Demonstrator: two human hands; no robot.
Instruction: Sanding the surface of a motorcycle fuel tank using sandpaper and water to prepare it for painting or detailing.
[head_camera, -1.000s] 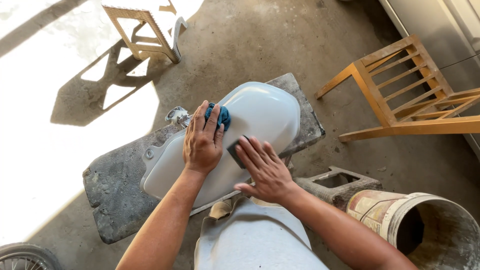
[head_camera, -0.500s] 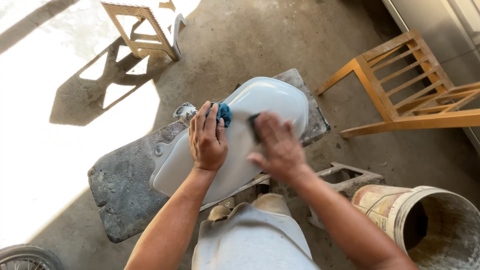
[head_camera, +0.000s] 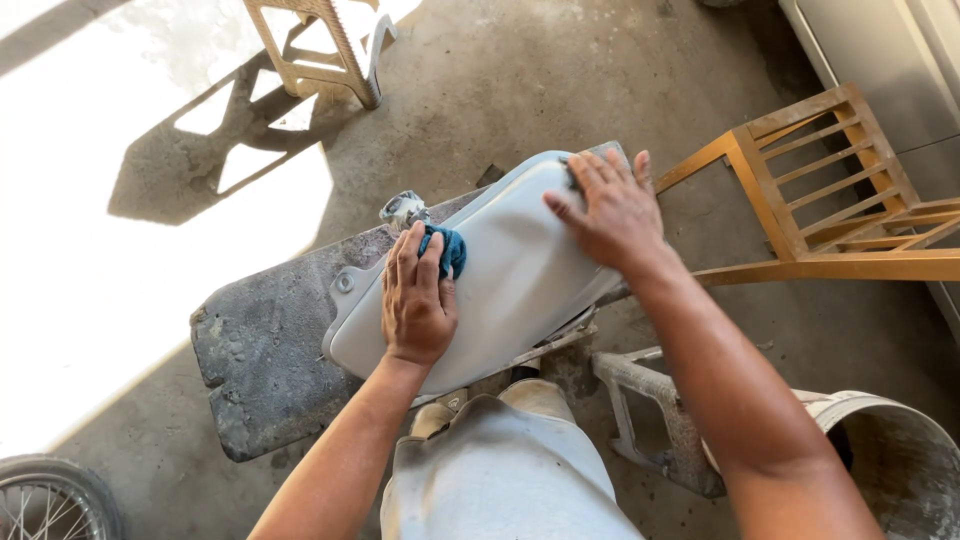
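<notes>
- Left hand (head_camera: 415, 300) flat on the tank (head_camera: 500, 270), palm down, fingers together, pressing a blue cloth (head_camera: 447, 250) under the fingertips; not clenched, only pressing.
- Right hand (head_camera: 610, 210) spread on the far end of the tank, fingers splayed, a small dark pad (head_camera: 572, 172) under the fingertips; impossible to tell whether pinched or merely pressed.
- Tank: pale grey, rounded, lying slantwise on a rough grey slab (head_camera: 260, 360), narrow end toward the left hand.
- Small metal fitting (head_camera: 403, 210) just beyond the cloth, at the tank's edge.
- Grey shorts (head_camera: 500, 480) right below the tank.
- Concrete block (head_camera: 650, 410) below and right of the tank, near the right forearm.
- Bucket (head_camera: 900, 450) further right of the tank, at the frame's lower corner.
- Wooden chair (head_camera: 840, 200) on its side to the right of the tank, close to the right hand.
- Wooden frame (head_camera: 320, 50) well above the tank, at the sunlit patch.
- Spoked wheel (head_camera: 50, 500) far left of the tank and below it.
</notes>
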